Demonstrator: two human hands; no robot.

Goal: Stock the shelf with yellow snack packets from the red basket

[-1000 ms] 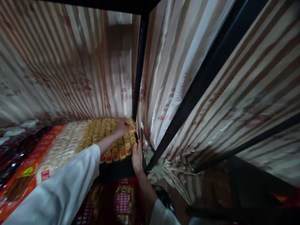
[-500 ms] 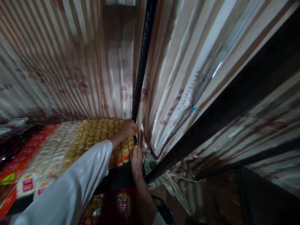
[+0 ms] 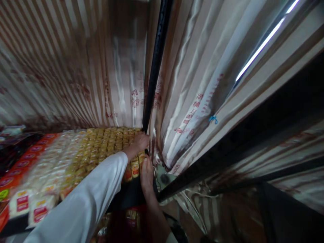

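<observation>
My left hand [image 3: 140, 140], reaching in from a white sleeve [image 3: 93, 185], is at the far right corner of a display of small yellow-wrapped packets [image 3: 101, 143]. It bends down over the end of the last rows, beside the black pole [image 3: 155, 64]. Its fingertips and anything in them are hidden. Just below, my right hand [image 3: 146, 173] lies along the right edge of the packets, fingers stretched out and touching the outermost row. Several packets with red and yellow labels [image 3: 135, 168] show between the two hands.
White-wrapped packets [image 3: 54, 158] and an orange-red strip [image 3: 27, 157] lie to the left. Striped printed curtain [image 3: 124, 77] hangs behind and to the right. A thick dark beam [image 3: 227, 138] slants across the right side. More packets [image 3: 133, 219] sit on a lower level.
My left hand has come slightly down and right at the corner. The yellow packet seen at its fingers earlier is now out of sight. My right hand has barely moved.
</observation>
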